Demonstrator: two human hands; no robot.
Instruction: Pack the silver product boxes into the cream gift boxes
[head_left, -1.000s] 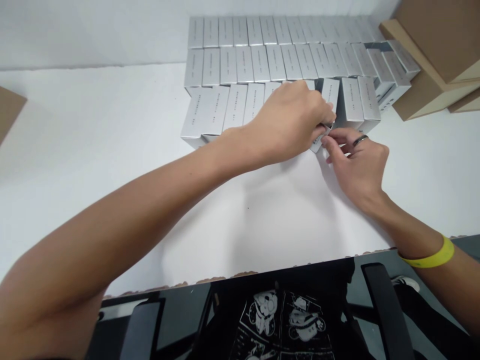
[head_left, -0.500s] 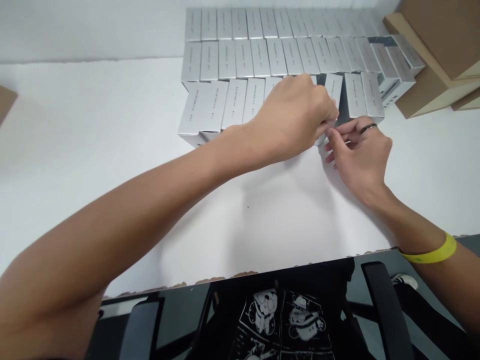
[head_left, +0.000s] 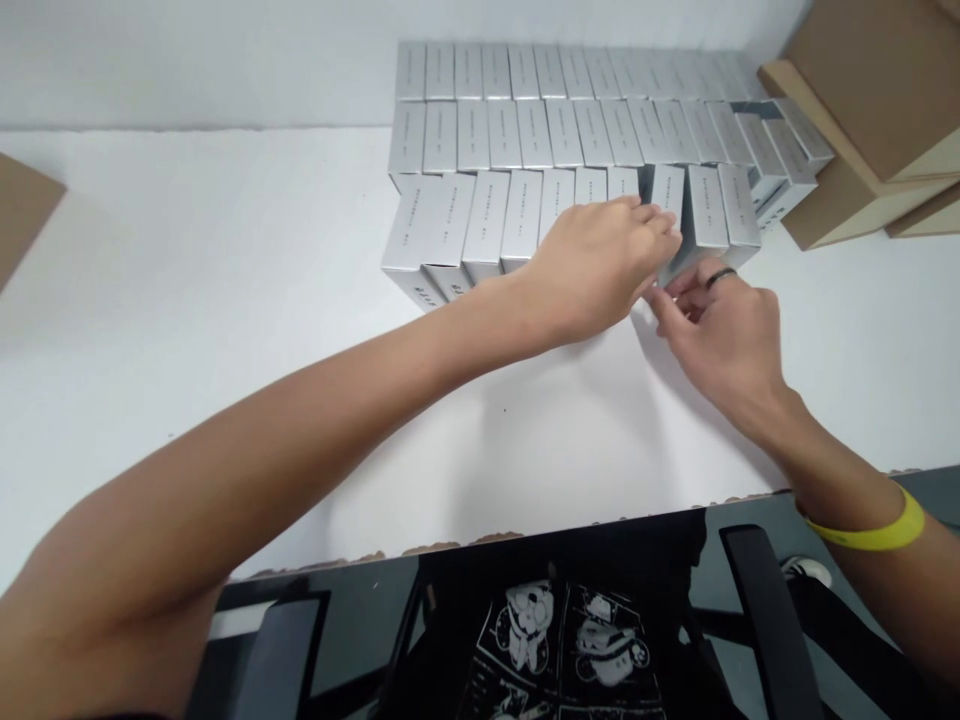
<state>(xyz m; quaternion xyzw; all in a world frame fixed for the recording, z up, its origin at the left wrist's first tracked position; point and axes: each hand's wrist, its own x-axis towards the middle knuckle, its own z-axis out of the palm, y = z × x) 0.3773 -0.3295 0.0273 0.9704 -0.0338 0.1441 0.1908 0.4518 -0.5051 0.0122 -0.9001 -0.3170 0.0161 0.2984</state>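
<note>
Several small silver-grey boxes (head_left: 484, 215) with dark print stand in close rows on the white table. My left hand (head_left: 600, 265) reaches across to the front row, its bent fingers closed at the front of one box (head_left: 667, 190) that stands a little apart from its neighbours. Close beside it, my right hand (head_left: 724, 325) has thumb and fingers pinched together low at that same box's front. Whatever is between those right fingertips is too hidden to make out. The left hand and wrist cover the fronts of several boxes.
Brown cardboard boxes (head_left: 855, 165) are stacked at the right, against the rows. Another brown cardboard piece (head_left: 26, 215) shows at the left edge. The table's rough front edge (head_left: 465, 545) runs above my lap, with chair armrests (head_left: 776, 610) on both sides.
The left fingers have straightened somewhat over the box front. My right hand stays pinched beside them, slightly lower in view. The whole scene has shifted down a little as the camera moved.
</note>
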